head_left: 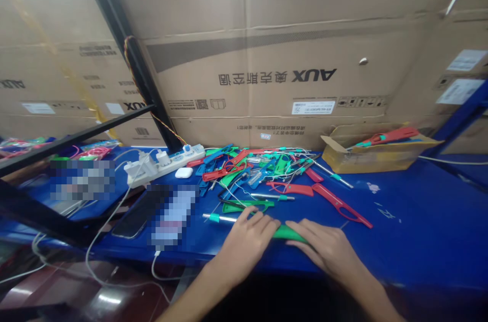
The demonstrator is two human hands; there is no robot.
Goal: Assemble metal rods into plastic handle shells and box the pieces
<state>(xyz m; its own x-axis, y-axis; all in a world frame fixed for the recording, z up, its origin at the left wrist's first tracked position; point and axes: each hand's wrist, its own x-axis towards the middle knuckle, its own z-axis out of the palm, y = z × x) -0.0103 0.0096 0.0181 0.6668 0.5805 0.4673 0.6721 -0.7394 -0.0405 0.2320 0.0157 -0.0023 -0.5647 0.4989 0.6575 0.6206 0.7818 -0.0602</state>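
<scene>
A green-handled long-nosed lighter [290, 233] lies crosswise in both my hands, low over the front of the blue table. My left hand [254, 233] is closed round its left part, where a metal tube [225, 218] with a green collar sticks out to the left. My right hand [324, 243] grips the other end of the green handle, its fingers covering much of it. Just beyond my hands lie a green handle half [244, 206], a loose metal tube [272, 196] and red handle pieces [341, 205].
A heap of red, green and blue lighter parts [259, 167] with thin wires lies at the back. An open cardboard box [377, 157] holding red pieces stands right. Left are a power strip [163, 169], a white earbud case [184, 173], phones [141, 213] and cables. Large cartons [267, 2] wall the back.
</scene>
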